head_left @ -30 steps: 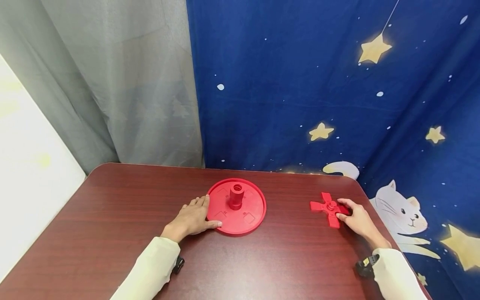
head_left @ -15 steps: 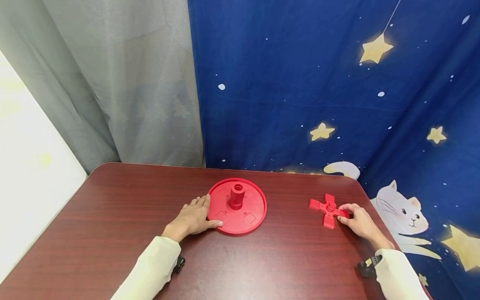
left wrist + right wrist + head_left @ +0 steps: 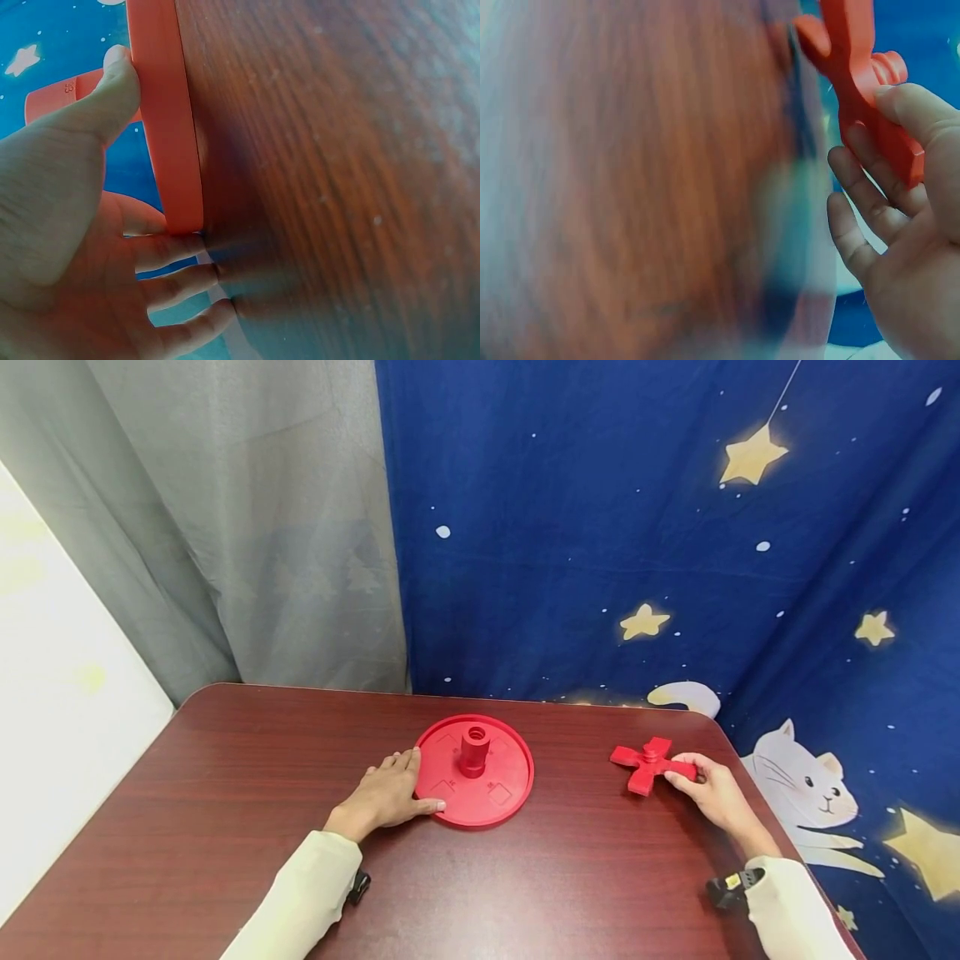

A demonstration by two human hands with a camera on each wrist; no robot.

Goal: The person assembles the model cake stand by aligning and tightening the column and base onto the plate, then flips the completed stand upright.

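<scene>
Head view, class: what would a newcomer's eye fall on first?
A red round tray with an upright post stands out on the brown table, the left hand at its rim. Farther right, the right hand pinches a red cross-shaped piece. Behind hangs a starry blue curtain.

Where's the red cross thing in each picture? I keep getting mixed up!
Head: the red cross is right of the middle, a bit below halfway down, with one arm pinched in the right grip.
Left wrist: not in it; the red thing there is the round tray with its post.
Right wrist: the red cross is at the top right, cut off by the top edge.
Shared landmark: the brown table, seen in all three.
</scene>
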